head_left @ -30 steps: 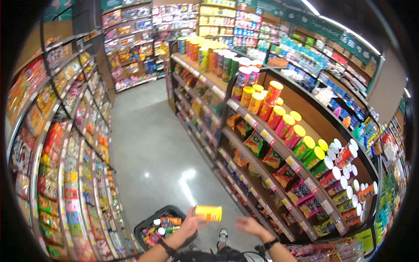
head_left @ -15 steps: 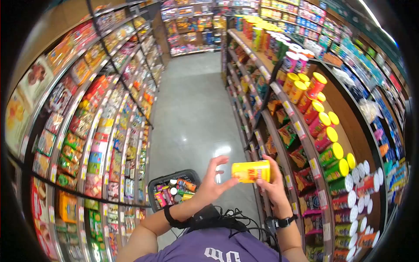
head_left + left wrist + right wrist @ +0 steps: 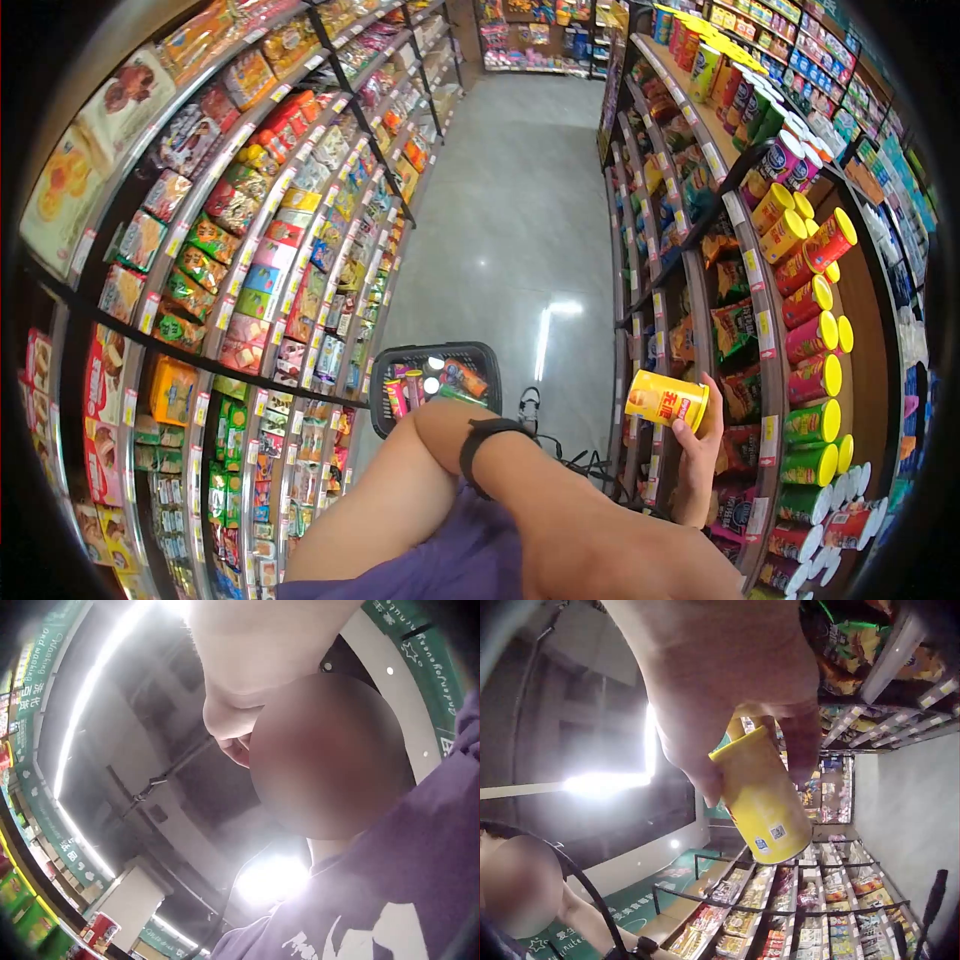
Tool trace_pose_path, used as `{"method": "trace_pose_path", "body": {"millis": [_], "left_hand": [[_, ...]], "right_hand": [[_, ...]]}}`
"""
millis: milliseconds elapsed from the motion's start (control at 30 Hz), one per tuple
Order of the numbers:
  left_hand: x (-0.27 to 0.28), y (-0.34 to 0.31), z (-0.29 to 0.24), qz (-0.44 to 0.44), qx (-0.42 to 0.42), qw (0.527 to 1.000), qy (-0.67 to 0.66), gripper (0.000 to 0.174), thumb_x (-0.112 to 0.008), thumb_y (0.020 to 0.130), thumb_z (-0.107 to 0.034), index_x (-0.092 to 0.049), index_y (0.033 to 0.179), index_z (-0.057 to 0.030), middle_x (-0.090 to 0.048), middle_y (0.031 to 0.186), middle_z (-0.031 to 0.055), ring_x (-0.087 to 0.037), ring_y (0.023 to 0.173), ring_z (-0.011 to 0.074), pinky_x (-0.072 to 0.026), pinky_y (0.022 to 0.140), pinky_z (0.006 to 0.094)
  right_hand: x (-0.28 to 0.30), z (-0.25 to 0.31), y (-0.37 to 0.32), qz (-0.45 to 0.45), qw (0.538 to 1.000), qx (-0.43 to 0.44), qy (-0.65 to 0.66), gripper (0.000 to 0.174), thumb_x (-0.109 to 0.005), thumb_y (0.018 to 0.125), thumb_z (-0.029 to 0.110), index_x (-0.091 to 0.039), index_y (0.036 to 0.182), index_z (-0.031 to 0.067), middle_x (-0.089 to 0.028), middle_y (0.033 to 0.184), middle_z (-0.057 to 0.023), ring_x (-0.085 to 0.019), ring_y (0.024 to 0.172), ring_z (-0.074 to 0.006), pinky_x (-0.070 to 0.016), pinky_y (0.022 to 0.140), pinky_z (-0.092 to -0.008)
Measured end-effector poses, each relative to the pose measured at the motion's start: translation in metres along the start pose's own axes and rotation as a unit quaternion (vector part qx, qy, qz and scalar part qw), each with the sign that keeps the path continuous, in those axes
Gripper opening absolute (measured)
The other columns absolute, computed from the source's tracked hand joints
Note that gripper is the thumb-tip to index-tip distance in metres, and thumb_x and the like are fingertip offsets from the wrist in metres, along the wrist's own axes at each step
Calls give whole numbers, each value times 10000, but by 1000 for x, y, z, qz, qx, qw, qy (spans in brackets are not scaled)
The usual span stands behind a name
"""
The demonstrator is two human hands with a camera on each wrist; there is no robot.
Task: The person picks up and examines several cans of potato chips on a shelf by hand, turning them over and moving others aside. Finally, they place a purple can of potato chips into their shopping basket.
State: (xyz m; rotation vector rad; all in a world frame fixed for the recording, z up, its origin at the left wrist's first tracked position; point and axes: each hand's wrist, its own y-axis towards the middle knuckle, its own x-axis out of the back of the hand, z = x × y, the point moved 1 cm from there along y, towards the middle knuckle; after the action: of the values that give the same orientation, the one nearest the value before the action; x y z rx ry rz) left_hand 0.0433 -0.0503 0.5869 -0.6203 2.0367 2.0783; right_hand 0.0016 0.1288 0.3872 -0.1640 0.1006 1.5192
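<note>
Yellow canister (image 3: 662,399), one: half a second earlier with a hand at either end, now held by the right hand (image 3: 703,448) alone, in front of the right-hand shelving; cylindrical, smooth-walled, red lettering on its label, tilted. Right fingers curled about one end, thumb along the side. Left hand (image 3: 259,671), now drawn off the canister and raised beside the head; its grip cannot be told, the fingers being mostly hidden. Wristband (image 3: 480,448), black, on the left arm. Basket (image 3: 490,382), black plastic with slotted walls, on the polished grey floor (image 3: 500,220); contents: mixed packets and white-lidded containers. Shelf canisters (image 3: 814,378), ranked upright, ribbon of yellow lids; beneath them, crinkled glossy snack bags (image 3: 735,333). Shirt (image 3: 440,560), purple cloth.
</note>
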Motion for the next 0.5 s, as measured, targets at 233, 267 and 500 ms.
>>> {"method": "trace_pose_path", "body": {"millis": [233,267,500], "left_hand": [[73,37,-1,22,-34,999,7,245,-478,1050,-124,-677,939,-34,-487,693,58,-527,571,262,-394,486,361],[87,39,-1,75,-16,995,55,238,-500,1037,-141,-632,858,-54,-468,689,43,-529,586,256,-399,489,362],[167,70,1,252,109,930,242,245,-560,992,-185,-582,783,-58,-551,796,70,-586,751,247,-476,626,363]], "right_hand": [[-10,6,52,-21,999,-25,-42,814,-774,791,81,-405,1517,67,-554,1293,-73,-542,1219,-189,-408,1088,-337],[-10,4,61,-20,999,-24,-39,819,-776,788,77,-403,1517,67,-553,1297,-73,-542,1222,-193,-405,1092,-339],[-21,-2,130,-25,998,-16,-62,818,-791,781,-7,-404,1501,37,-552,1321,-93,-556,1213,-204,-442,1064,-349]]}}
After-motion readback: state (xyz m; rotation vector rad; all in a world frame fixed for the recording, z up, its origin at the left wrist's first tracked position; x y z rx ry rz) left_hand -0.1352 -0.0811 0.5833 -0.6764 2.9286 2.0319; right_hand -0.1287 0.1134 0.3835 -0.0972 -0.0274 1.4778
